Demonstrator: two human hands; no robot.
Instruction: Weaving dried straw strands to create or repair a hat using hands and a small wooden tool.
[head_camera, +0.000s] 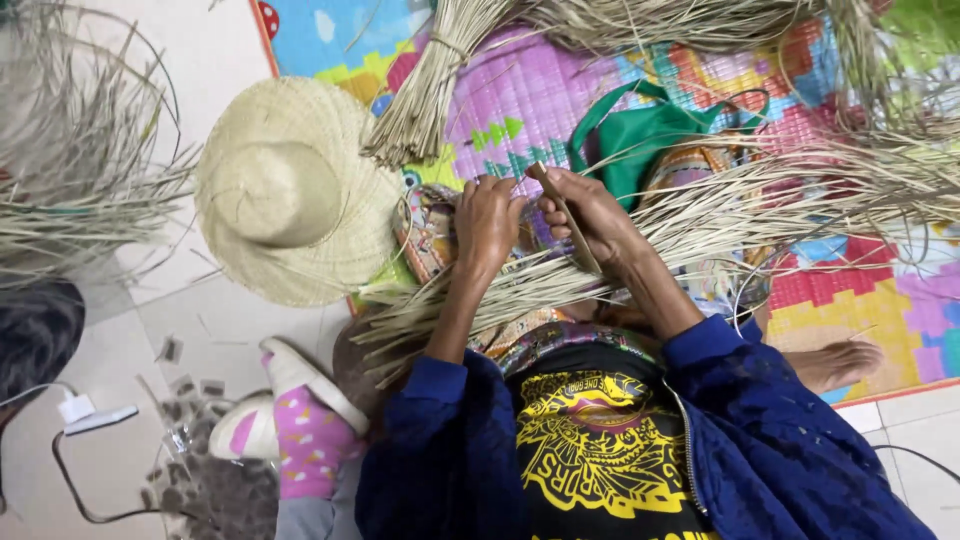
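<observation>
My left hand (488, 225) and my right hand (588, 215) meet over my lap, above a sheaf of long pale dried straw strips (700, 225) that lies across my legs. The right hand grips a flat wooden stick-like tool (565, 215), held slanted between the two hands. My left hand's fingers are curled down onto the straw strips beside the tool's upper end. Both arms wear dark blue sleeves.
A woven straw hat (290, 190) lies to the left. A tied straw bundle (425, 95) and a green bag (650, 135) rest on a colourful mat (880, 300). More loose straw (70, 190) at far left. A pink slipper (305, 425) and a white charger (90, 412) on the floor.
</observation>
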